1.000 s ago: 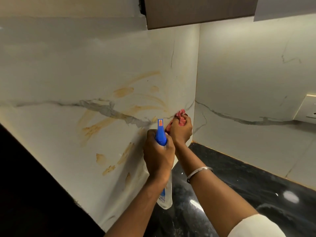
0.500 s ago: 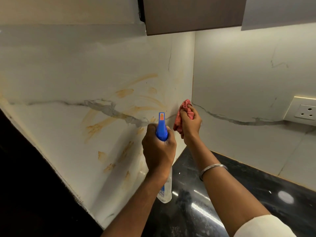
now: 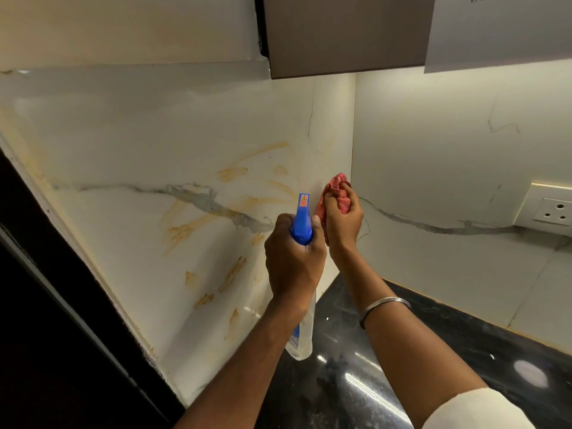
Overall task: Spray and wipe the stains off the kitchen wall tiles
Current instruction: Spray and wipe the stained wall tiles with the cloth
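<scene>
Orange-brown stains (image 3: 229, 209) streak the white marble-look wall tiles (image 3: 130, 144) on the left wall. My left hand (image 3: 292, 261) grips a clear spray bottle with a blue trigger head (image 3: 301, 218), its nozzle pointing toward the stained tiles. The bottle's clear body (image 3: 301, 339) hangs below my wrist. My right hand (image 3: 342, 221) holds a crumpled pink cloth (image 3: 335, 187) against the left wall close to the inner corner, just right of the spray head. A metal bangle sits on my right forearm.
A black glossy countertop (image 3: 433, 351) lies below. Dark and grey wall cabinets (image 3: 346, 32) hang overhead. A white power socket (image 3: 554, 212) is on the right wall. A dark vertical surface (image 3: 46, 335) borders the tiles on the left.
My right hand has lifted the pink cloth higher up the wall near the corner. My left hand with the bottle has also risen slightly. The view has tilted down and right.
</scene>
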